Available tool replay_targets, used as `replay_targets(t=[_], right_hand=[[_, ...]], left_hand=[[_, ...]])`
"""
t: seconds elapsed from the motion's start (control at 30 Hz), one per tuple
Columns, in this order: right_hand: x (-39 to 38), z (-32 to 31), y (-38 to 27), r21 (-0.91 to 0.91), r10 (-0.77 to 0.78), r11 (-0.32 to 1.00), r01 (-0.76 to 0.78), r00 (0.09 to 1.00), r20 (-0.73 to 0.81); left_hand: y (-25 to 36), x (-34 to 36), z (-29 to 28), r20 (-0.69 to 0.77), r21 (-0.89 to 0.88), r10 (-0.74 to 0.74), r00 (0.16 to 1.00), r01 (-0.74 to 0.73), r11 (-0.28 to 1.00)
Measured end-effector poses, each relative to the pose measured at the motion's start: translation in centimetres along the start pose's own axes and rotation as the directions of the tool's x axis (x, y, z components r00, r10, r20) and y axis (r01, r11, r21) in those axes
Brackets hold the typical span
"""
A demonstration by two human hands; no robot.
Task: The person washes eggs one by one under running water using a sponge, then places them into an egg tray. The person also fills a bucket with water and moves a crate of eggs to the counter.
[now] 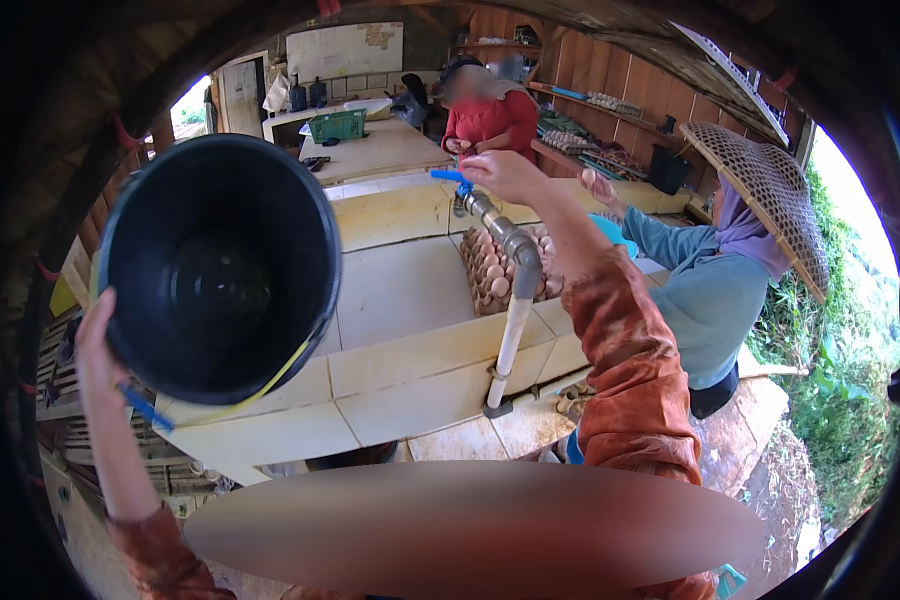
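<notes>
My left hand (95, 345) grips the side of a black bucket (220, 270), tipped so that its dark inside faces me; no contents can be made out. A yellow handle curves along the bucket's lower rim. Stretched forward, my right hand (510, 177) has its fingers closed at the blue lever of a tap (452, 177). The tap sits at the end of a grey and white pipe (515, 325) rising from the tiled ledge. Trays of brown eggs (495, 268) lie in the basin behind the pipe.
A tiled basin wall (420, 370) runs across in front of me. At the right, a co-worker in a woven hat (760, 190) holds up an egg. Another person in red (495, 115) stands across the basin. A green crate (338, 125) rests on the far table.
</notes>
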State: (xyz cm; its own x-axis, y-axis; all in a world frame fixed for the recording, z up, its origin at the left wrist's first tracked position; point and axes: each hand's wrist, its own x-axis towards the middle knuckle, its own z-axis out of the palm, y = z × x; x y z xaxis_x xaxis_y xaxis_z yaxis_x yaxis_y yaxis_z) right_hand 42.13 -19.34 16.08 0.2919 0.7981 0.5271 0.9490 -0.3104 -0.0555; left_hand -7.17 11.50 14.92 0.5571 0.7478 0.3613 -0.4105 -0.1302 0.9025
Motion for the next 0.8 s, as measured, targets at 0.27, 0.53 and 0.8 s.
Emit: replay_targets(t=[0.27,0.53,0.8], right_hand=[[7.3,5.0,4.6,-0.225,-0.102,0.958,0.177,0.946,0.309],[9.1,6.2,7.2,0.133,0.224,0.951,-0.279,0.920,0.322],[-0.1,14.6,12.9,0.526,-0.066,0.763,-0.377,0.764,0.642]], left_hand=[[-16.0,13.5,18.6,-0.052,0.264,-0.150,0.987,0.158,0.951],[-23.8,15.9,24.3,-0.095,0.195,-0.512,0.854,0.521,0.831],[-25.5,16.8,25.5,0.121,0.420,-0.559,0.820,0.468,0.777]])
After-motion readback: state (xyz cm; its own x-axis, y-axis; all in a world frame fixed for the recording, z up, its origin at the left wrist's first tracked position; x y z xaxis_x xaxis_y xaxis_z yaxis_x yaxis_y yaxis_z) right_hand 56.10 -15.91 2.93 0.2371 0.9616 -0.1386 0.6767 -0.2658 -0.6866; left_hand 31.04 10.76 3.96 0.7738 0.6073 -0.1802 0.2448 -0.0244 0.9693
